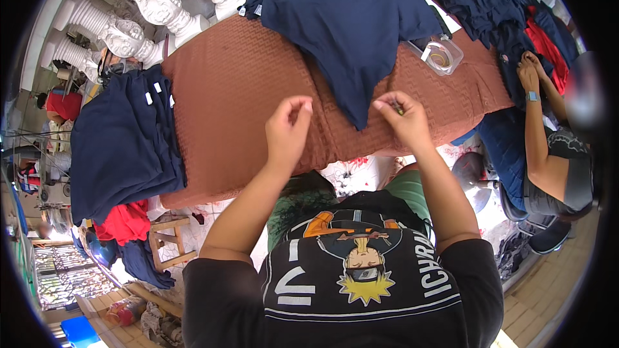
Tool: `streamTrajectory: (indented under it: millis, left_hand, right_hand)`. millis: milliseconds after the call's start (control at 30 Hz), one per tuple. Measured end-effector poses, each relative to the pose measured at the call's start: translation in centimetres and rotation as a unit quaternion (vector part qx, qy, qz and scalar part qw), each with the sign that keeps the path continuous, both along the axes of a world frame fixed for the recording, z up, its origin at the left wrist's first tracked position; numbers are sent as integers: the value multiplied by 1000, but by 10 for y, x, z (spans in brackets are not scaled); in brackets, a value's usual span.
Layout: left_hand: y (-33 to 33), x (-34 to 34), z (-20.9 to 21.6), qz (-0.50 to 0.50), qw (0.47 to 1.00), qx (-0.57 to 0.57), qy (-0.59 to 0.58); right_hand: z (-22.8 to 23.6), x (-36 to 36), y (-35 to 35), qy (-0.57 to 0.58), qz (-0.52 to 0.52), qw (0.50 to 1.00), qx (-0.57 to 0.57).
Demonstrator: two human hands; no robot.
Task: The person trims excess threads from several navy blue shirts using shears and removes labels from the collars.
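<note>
My two hands flank the hanging point of a navy garment [348,19] on the brown-covered table [225,90].

The cloth narrows to a tip near the table's front edge, between my hands; my left hand [288,130] is pinched at thumb and fingertip, apart from it, though I cannot tell whether a thread sits there. My right hand [407,121] curls around a small greenish object [398,109], mostly hidden by my fingers, its thumb so near the cloth that contact is unclear. Open cover runs left to a navy pile [126,142]; rightward, room narrows below a clear plastic box [445,58]. The garment's top is cut off by the view, and a blurred patch covers part of the co-worker [548,161].
</note>
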State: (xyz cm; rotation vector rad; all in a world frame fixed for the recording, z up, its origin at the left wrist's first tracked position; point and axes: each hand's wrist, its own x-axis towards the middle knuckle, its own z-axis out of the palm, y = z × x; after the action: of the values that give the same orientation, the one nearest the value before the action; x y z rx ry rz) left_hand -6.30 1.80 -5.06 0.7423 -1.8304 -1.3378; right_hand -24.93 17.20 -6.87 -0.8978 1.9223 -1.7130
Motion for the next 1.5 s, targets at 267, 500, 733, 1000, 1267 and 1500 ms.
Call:
streamTrajectory:
  millis: [267, 500, 733, 1000, 1267, 1500]
  left_hand:
    - [-24, -64, -10, -109, 975, 185, -57]
    - [-24, -62, 93, -203, 969, 87, -108]
    - [-93, -99, 71, 33, 966, -202, -158]
    - [-166, -131, 34, 144, 981, 105, 74]
    - [-188, -132, 101, 6, 952, 288, 102]
    - [-187, -55, 334, -14, 893, 150, 423]
  right_hand:
    - [15, 36, -30, 352, -25, 925, 139]
    - [91, 44, -22, 297, 42, 952, -65]
    - [111, 38, -10, 312, 46, 948, -49]
    - [37, 56, -23, 301, 19, 950, 81]
    - [9, 38, -40, 315, -7, 941, 124]
    - [216, -66, -48, 542, -183, 819, -27]
